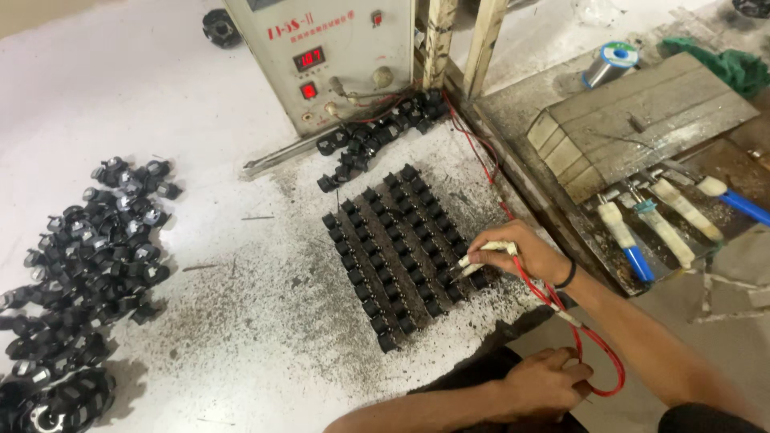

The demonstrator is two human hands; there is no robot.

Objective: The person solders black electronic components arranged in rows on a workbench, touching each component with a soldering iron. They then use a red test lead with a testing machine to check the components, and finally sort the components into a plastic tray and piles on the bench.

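While right hand (525, 255) pinches probe (485, 250) onto gridded black parts (401, 248), left hand (545, 383) grips red lead (597, 353), clearing slack.

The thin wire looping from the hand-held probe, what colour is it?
Red; the thin wire shows best in the head view.
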